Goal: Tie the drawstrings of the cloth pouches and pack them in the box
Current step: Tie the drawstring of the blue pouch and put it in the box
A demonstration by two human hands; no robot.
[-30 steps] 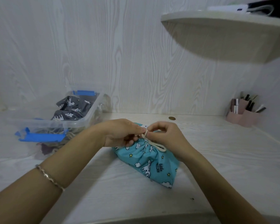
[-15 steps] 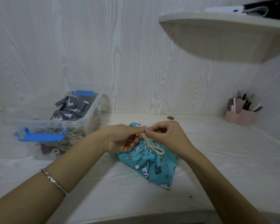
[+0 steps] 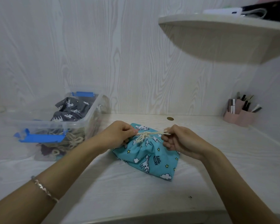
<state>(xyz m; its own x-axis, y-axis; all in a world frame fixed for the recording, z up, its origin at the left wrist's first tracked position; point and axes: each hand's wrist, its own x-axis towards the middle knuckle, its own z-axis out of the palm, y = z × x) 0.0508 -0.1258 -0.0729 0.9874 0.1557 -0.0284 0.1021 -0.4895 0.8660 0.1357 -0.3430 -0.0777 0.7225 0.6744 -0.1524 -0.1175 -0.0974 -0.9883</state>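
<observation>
Head cam: teal pouch (image 3: 152, 159) w/ unicorn print lies mid-worktop (image 3: 103, 191), neck gathered. L hand (image 3: 118, 133) pinches one end of the cream drawstring (image 3: 145, 135), R hand (image 3: 181, 141) pinches the other, fingers curled; cord runs taut btw them w/ a knot at the pouch neck. Clear box (image 3: 58, 125) w/ blue latches sits to the left, near the pouch but not touching; grey pouch (image 3: 68, 110) + cream cords inside. Pink organiser (image 3: 239, 117) far right by the wall, shelf (image 3: 217, 38) above it
</observation>
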